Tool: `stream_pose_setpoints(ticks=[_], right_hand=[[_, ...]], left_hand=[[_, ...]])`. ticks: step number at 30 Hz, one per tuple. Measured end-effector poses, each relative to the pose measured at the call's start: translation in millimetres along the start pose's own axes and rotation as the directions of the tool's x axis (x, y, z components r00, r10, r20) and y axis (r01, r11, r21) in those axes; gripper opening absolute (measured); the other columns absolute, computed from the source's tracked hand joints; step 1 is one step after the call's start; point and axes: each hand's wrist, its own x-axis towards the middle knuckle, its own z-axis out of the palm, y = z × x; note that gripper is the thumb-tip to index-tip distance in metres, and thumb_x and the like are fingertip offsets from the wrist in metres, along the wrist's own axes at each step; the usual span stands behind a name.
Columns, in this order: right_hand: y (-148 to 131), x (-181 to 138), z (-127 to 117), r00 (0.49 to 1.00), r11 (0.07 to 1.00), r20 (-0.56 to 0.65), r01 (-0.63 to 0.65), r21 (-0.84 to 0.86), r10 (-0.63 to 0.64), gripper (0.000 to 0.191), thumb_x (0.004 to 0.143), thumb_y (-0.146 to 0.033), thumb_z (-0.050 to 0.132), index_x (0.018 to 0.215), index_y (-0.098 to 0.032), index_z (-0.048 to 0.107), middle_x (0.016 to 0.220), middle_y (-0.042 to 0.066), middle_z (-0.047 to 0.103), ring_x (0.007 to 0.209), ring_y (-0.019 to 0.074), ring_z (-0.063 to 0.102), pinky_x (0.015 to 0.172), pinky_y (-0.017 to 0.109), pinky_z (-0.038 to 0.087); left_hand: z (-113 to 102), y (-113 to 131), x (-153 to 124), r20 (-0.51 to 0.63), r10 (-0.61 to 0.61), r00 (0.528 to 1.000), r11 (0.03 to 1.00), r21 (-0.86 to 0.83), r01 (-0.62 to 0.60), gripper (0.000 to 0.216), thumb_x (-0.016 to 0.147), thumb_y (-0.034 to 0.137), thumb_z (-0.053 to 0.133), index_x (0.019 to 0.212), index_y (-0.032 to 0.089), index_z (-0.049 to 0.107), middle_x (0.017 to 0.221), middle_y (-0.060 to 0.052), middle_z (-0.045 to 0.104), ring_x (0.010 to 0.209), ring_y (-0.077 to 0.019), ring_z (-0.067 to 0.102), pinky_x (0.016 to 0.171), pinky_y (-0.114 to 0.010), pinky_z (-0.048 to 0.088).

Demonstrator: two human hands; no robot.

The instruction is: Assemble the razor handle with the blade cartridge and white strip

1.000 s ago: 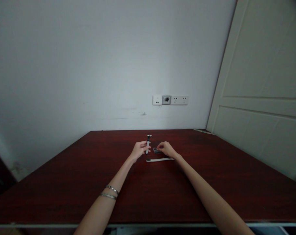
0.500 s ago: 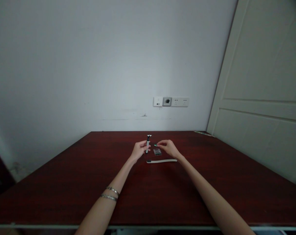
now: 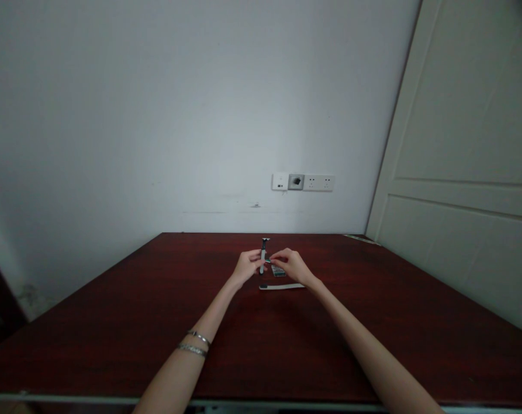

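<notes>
My left hand [image 3: 246,268] is closed around a T-shaped razor [image 3: 263,267] with a light grey and black handle, held upright with its head at the top. My right hand [image 3: 292,266] pinches a small flat green piece [image 3: 268,261] close beside the razor's handle; whether the two touch I cannot tell. Below the right fingers lies a small clear plastic case [image 3: 279,273] with dark parts inside, partly covered by the hand. Nearer to me, a long pale grey strip [image 3: 282,287] with a dark end rests on the table, its right end reaching my right wrist.
The dark red wooden table [image 3: 157,310] runs up to a white wall [image 3: 226,115]. Sockets [image 3: 318,183] are set in the wall above its far edge. A pale panelled door [image 3: 455,230] stands at the right, and a thin flat strip [image 3: 361,238] lies at the far right corner.
My right hand has moved left, bringing the green piece from above the clear case to the razor's handle. My left hand still holds the razor, nearly in the same place.
</notes>
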Motion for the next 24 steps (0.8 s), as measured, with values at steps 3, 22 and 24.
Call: stream_pose_setpoints(ticks=[3,22,24], right_hand=[[-4,0,-1,1.000,1.000,0.003,0.022,-0.022,-0.022,0.017,0.078,-0.028,0.056,0.082,-0.020,0.071,0.082,0.005,0.069,0.079,0.0189,0.060,0.073,0.029,0.044],[-13,-10,-15,0.890,0.816,0.052,0.438,-0.377,-0.454,0.021,0.086,-0.024,0.048,0.097,-0.023,0.065,0.090,0.008,0.063,0.086,0.0181,0.051,0.071,0.028,0.045],[-13,-9,-15,0.886,0.804,0.070,0.446,-0.392,-0.458,0.020,0.086,-0.021,0.048,0.098,-0.023,0.064,0.090,0.008,0.063,0.086,0.0181,0.051,0.069,0.027,0.045]], left_hand=[[-1,0,0,0.004,0.021,1.000,1.000,0.021,-0.021,0.031,0.070,0.016,0.062,0.100,0.012,0.063,0.083,-0.009,0.069,0.058,-0.0140,0.064,0.042,-0.016,0.038],[-3,1,4,-0.117,0.033,0.993,0.999,-0.005,-0.034,0.027,0.068,0.021,0.063,0.093,0.012,0.062,0.073,-0.006,0.067,0.054,-0.0128,0.062,0.040,-0.016,0.040],[-3,1,3,-0.113,0.028,0.993,1.000,-0.011,-0.030,0.027,0.068,0.021,0.063,0.093,0.012,0.062,0.073,-0.006,0.067,0.054,-0.0131,0.062,0.041,-0.016,0.041]])
